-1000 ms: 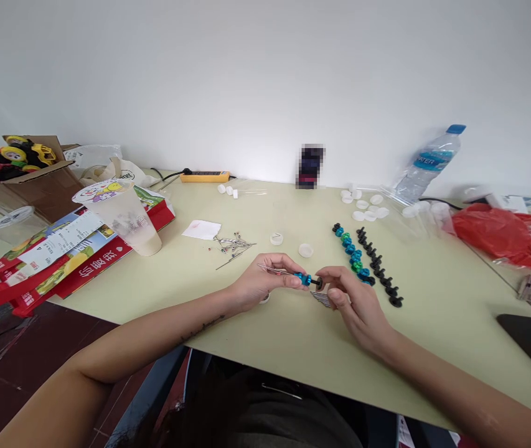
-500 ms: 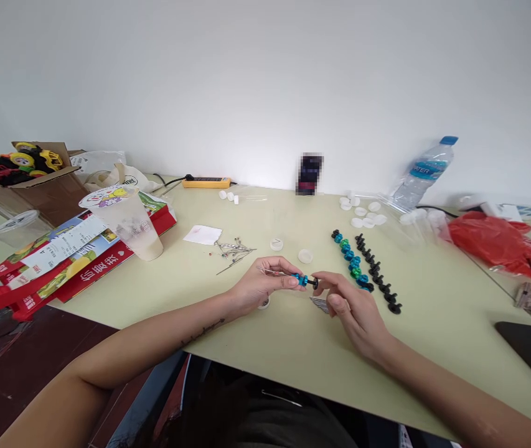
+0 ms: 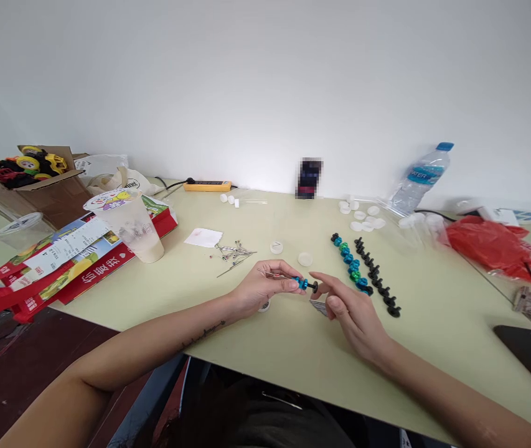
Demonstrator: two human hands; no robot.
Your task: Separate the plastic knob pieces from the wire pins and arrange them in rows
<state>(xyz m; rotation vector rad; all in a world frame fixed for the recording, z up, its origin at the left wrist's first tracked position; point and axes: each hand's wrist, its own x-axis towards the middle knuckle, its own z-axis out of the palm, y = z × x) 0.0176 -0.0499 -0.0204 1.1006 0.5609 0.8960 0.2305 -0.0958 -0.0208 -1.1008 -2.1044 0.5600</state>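
Observation:
My left hand (image 3: 265,289) pinches a small blue piece (image 3: 300,283) with a black disc-ended shaft (image 3: 312,287) pointing right. A thin metal rod (image 3: 271,273) also lies in that hand. My right hand (image 3: 356,311) is just right of the shaft, index finger stretched towards its disc and thumb apart; I see nothing held in it. Under its fingertips shows a small striped piece (image 3: 320,307), partly hidden. To the right run a row of blue and green pieces (image 3: 348,257) and a row of black pieces (image 3: 376,274).
Thin metal rods (image 3: 234,254) lie beside a white paper (image 3: 203,237). White caps (image 3: 360,215) sit at the back right near a water bottle (image 3: 421,177) and red plastic bag (image 3: 489,242). A plastic cup (image 3: 137,230) and red paper bag (image 3: 92,280) are left.
My right index finger has lifted slightly off the black disc and straightened. My left hand keeps its hold. The whole view has shifted a little.

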